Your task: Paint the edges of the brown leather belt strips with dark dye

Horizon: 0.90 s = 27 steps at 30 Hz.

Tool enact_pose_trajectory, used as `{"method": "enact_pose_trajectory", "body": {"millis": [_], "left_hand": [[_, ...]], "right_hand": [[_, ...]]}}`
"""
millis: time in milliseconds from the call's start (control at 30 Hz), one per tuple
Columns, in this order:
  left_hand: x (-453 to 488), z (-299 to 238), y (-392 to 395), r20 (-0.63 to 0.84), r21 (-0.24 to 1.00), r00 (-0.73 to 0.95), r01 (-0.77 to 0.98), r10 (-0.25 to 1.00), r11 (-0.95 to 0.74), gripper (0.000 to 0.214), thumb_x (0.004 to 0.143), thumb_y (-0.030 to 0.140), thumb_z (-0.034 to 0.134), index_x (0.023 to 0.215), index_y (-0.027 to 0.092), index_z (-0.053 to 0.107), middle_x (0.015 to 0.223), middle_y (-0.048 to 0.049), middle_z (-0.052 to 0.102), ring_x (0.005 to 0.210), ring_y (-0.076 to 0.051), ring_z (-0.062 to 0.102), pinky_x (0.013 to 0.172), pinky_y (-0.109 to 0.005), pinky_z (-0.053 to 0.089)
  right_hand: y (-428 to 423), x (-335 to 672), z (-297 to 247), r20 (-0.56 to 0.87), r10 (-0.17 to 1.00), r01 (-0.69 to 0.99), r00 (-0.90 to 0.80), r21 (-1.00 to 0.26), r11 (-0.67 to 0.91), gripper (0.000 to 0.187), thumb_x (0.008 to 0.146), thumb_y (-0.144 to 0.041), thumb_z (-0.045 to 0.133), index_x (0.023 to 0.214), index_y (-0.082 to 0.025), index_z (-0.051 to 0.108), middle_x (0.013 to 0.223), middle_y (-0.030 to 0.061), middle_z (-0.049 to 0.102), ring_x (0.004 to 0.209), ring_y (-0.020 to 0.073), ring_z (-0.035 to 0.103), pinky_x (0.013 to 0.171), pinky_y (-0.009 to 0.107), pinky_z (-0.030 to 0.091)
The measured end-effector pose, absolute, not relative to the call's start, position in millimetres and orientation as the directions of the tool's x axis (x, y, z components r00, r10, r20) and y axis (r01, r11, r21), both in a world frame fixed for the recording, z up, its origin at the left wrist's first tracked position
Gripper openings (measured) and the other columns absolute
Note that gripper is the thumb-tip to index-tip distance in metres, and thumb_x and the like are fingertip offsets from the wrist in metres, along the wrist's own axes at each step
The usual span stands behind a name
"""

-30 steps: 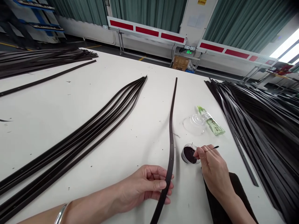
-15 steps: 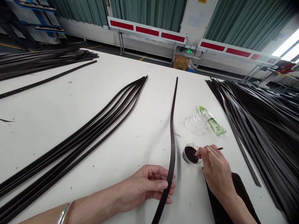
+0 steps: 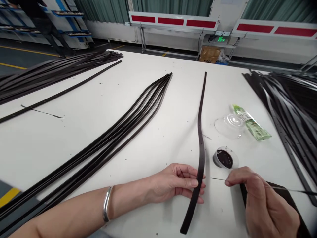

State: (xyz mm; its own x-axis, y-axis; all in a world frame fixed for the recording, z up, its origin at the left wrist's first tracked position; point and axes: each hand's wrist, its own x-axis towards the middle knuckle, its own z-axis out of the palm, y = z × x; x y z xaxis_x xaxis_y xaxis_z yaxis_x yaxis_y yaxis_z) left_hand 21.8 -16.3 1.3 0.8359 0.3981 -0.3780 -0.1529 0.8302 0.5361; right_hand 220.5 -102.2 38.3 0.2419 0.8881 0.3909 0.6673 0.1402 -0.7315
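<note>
My left hand (image 3: 179, 183) holds a narrow dark leather strap (image 3: 201, 142) between thumb and fingers, near the strap's lower end. The strap has a row of small holes and runs up the white table (image 3: 138, 109). My right hand (image 3: 264, 201) pinches a thin dark stick (image 3: 218, 179), whose tip points left toward the strap without touching it. Just above that tip sits a small cup of dark paste (image 3: 224, 158). Beyond the cup lie a clear plastic lid (image 3: 229, 126) and a green-labelled tube (image 3: 251, 124).
A black cloth (image 3: 284, 196) lies under my right hand. Dark straps lie in a long bundle (image 3: 99, 138), a heap at right (image 3: 289, 96) and a stack at far left (image 3: 56, 67), with one loose strap (image 3: 59, 94). A red-striped barrier (image 3: 173, 21) stands behind the table.
My right hand has moved down and right, away from the cup, and the stick now points left. The strap's lower end now shows on the table. The view has shifted and tilted.
</note>
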Motion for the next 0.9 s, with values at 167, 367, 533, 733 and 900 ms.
{"method": "enact_pose_trajectory", "body": {"millis": [167,367,533,733,900], "left_hand": [[23,3,-16,-0.387,0.540,0.834,-0.141,0.394,0.830,0.029,0.071,0.021,0.083,0.095,0.012,0.072,0.088,-0.0074,0.071,0.080,-0.017,0.068,0.083,-0.041,0.056],[23,2,-15,-0.371,0.548,0.842,-0.141,0.391,0.825,0.027,0.073,0.019,0.081,0.096,0.012,0.071,0.087,-0.0081,0.071,0.081,-0.017,0.068,0.079,-0.037,0.057],[22,-1,-15,-0.360,0.552,0.850,-0.139,0.386,0.822,0.026,0.074,0.019,0.080,0.098,0.013,0.071,0.089,-0.0079,0.070,0.082,-0.017,0.067,0.078,-0.038,0.058],[22,-1,-16,-0.360,0.561,0.849,-0.135,0.388,0.817,0.028,0.073,0.022,0.082,0.098,0.014,0.071,0.090,-0.0074,0.071,0.082,-0.017,0.067,0.083,-0.039,0.057],[22,0,-15,-0.354,0.569,0.852,-0.130,0.385,0.812,0.028,0.073,0.023,0.082,0.098,0.014,0.071,0.088,-0.0068,0.070,0.081,-0.017,0.067,0.082,-0.040,0.057]], "right_hand": [[-103,212,35,0.533,0.846,0.662,0.011,-0.638,0.393,0.025,0.095,-0.008,0.037,0.089,-0.019,0.059,0.080,0.0043,0.063,0.081,0.0153,0.060,0.073,0.030,0.046],[-101,209,28,0.585,0.804,0.620,-0.110,-0.592,0.515,0.027,0.088,0.003,0.039,0.095,-0.015,0.059,0.081,0.0058,0.063,0.085,0.0164,0.058,0.076,0.034,0.047],[-99,209,29,0.580,0.805,0.622,-0.126,-0.586,0.520,0.027,0.087,0.003,0.039,0.095,-0.016,0.058,0.080,0.0052,0.063,0.085,0.0164,0.058,0.076,0.034,0.047],[-93,204,33,0.606,0.784,0.659,-0.133,-0.537,0.526,0.026,0.088,0.001,0.039,0.093,-0.016,0.057,0.076,0.0033,0.063,0.079,0.0142,0.058,0.073,0.030,0.048],[-91,202,34,0.624,0.763,0.644,-0.169,-0.516,0.564,0.027,0.087,0.002,0.039,0.095,-0.015,0.058,0.076,0.0037,0.064,0.077,0.0138,0.059,0.071,0.030,0.048]]}}
